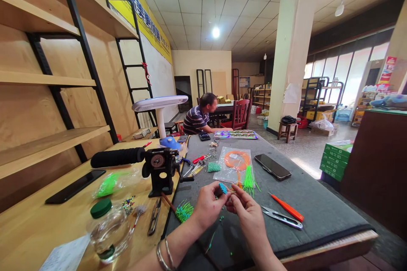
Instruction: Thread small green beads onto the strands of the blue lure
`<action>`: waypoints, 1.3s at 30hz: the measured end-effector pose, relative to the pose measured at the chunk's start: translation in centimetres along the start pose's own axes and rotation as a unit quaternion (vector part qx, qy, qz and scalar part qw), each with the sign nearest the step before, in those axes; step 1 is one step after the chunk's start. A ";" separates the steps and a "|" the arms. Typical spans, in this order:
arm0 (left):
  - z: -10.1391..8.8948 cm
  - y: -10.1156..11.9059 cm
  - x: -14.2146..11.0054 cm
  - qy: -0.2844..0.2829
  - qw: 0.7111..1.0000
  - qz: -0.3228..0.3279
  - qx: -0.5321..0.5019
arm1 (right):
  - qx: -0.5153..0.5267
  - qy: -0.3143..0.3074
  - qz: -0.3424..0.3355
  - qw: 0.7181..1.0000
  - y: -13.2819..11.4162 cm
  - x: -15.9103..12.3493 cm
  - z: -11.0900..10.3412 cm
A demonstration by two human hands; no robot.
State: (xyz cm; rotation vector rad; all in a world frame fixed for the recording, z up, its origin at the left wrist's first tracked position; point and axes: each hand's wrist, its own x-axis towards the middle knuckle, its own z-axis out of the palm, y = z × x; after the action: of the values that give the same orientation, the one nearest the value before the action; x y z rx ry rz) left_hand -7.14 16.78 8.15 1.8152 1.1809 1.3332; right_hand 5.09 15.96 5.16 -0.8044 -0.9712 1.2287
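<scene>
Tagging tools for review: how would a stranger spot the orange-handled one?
Find the big dark-grey mat. On it, right of the person's right hand, the slim tool lies beside metal snips. Its bright orange colour sets it apart from the silvery snips.

Bright ceiling bulb (216,32), daylight through right-hand windows (330,67), glare on floor (308,167), edges stretched

Two thin silver-toned bangles (160,258), left wrist (182,237), bare forearms (264,246), bare fingers (245,197)
</scene>
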 end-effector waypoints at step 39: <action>-1.8 0.5 -0.1 -0.008 0.995 0.048 0.092 | -0.609 0.447 -0.099 0.648 -1.3 -11.5 -28.6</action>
State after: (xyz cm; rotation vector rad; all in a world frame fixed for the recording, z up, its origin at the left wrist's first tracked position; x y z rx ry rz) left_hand -8.68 16.41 9.08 2.0325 1.2558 1.2961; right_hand 31.23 4.70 -6.64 -2.0215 -0.8779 -0.3250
